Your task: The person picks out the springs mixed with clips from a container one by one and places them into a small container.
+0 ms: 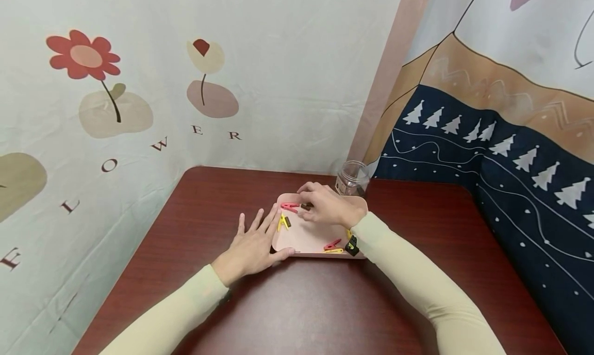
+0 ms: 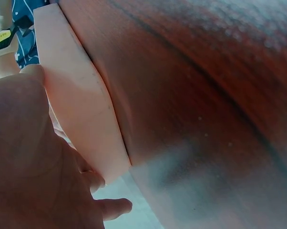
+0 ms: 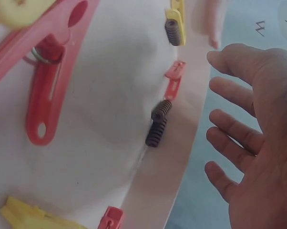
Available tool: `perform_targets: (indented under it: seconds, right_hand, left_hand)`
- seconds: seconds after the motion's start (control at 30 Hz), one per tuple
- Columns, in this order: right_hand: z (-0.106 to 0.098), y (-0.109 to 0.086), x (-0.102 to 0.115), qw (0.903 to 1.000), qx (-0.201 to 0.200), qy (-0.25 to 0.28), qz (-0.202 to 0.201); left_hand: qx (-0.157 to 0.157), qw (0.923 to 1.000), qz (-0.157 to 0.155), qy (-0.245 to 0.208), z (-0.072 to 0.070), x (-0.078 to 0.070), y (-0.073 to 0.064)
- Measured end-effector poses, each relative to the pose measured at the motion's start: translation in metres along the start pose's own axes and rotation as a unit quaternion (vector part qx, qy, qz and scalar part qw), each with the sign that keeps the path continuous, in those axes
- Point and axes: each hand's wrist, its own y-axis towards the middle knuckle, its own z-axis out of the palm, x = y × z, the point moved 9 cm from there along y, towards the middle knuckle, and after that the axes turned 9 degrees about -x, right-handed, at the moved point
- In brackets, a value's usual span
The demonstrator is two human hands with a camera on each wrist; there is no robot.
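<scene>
Both loosely spread: left hand [image 1: 252,247] touching tray [image 1: 307,237], right hand [image 1: 328,206] above.

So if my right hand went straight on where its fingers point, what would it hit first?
Likely the red clip near the far left corner of the tray, though depth is unclear: your right hand might pass above it.

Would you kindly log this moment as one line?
left hand: touching tray edge; right hand: over tray, holding nothing; red and yellow clips: in tray; clear jar: beyond tray
</scene>
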Motion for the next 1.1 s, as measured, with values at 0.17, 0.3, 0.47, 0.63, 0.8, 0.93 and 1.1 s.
perform_targets:
  seconds: [0.17,0.3,0.47,0.63,0.8,0.93,1.1]
  right_hand:
    - [0.009,0.003,0.004,0.9998,0.013,-0.015,-0.004]
    - [0.015,0.005,0.006,0.9997,0.023,-0.011,-0.001]
    - [0.019,0.01,0.01,0.9994,0.032,-0.014,-0.003]
    - [0.025,0.013,0.014,0.9986,0.048,-0.02,-0.008]
    - [0.032,0.015,0.016,0.9971,0.074,-0.018,0.003]
    - [0.035,0.017,0.018,0.9965,0.08,-0.022,0.006]
    - [0.039,0.019,0.018,0.9953,0.086,-0.043,0.01]
  left_hand:
    - [0.0,1.0,0.001,0.003,0.0,0.0,0.0]
    - [0.0,1.0,0.002,0.006,0.001,0.0,0.0]
    - [-0.001,1.0,0.003,0.005,0.0,-0.001,-0.001]
    - [0.001,1.0,0.003,0.004,0.0,-0.001,-0.001]
    - [0.001,1.0,0.004,0.006,0.0,-0.001,-0.002]
    - [-0.001,0.9999,0.005,0.009,-0.001,-0.001,-0.002]
    - [-0.001,1.0,0.004,0.009,-0.001,-0.001,-0.002]
